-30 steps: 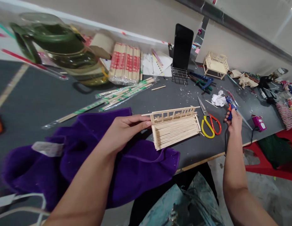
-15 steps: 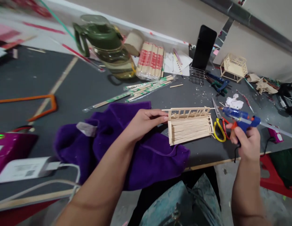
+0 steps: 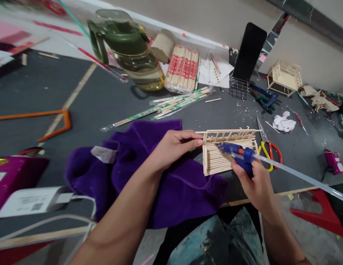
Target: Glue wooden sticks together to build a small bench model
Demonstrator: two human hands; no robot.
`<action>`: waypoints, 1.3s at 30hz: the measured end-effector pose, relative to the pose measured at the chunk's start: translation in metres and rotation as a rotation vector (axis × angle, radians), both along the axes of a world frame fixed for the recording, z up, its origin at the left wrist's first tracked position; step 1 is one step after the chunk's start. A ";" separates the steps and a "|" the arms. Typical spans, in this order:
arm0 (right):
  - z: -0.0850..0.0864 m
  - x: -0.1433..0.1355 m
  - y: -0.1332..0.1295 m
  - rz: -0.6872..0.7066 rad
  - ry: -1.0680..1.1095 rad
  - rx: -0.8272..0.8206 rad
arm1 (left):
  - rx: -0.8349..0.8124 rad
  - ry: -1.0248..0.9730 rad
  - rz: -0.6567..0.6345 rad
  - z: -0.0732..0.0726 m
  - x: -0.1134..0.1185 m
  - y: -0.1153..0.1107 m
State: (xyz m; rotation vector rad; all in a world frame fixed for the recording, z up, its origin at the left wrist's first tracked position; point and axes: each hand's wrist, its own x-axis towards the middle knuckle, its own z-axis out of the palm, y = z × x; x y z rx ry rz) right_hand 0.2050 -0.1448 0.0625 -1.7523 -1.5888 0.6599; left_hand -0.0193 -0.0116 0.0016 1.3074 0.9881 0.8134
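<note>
My left hand (image 3: 182,145) pinches the left end of a small wooden stick model (image 3: 218,162), which has a slatted base and a railing along its far side. My right hand (image 3: 252,180) is wrapped round a blue hot glue gun (image 3: 236,149) with a long clear glue stick out of its back. The gun's nozzle is over the slats near the railing; whether it touches cannot be made out. Scissors (image 3: 266,145) with yellow and red handles lie just right of the model. A purple cloth (image 3: 185,187) spreads under my left forearm.
Behind are a green-lidded jug (image 3: 132,51), packed chopsticks (image 3: 182,68), wrapped sticks (image 3: 171,105) and a phone (image 3: 248,51) on a wire stand. Pliers (image 3: 263,97), crumpled tissue (image 3: 284,122) and a small wooden chair-like model (image 3: 284,79) are at right. A white adapter (image 3: 33,200) lies at left.
My right hand has brought the glue gun leftward from beyond the scissors to over the stick model. My left hand keeps its hold on the model's left end. The view has shifted slightly.
</note>
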 end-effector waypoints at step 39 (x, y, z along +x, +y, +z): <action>0.000 0.006 -0.002 -0.010 -0.008 -0.036 | 0.007 -0.015 0.017 0.003 0.001 -0.001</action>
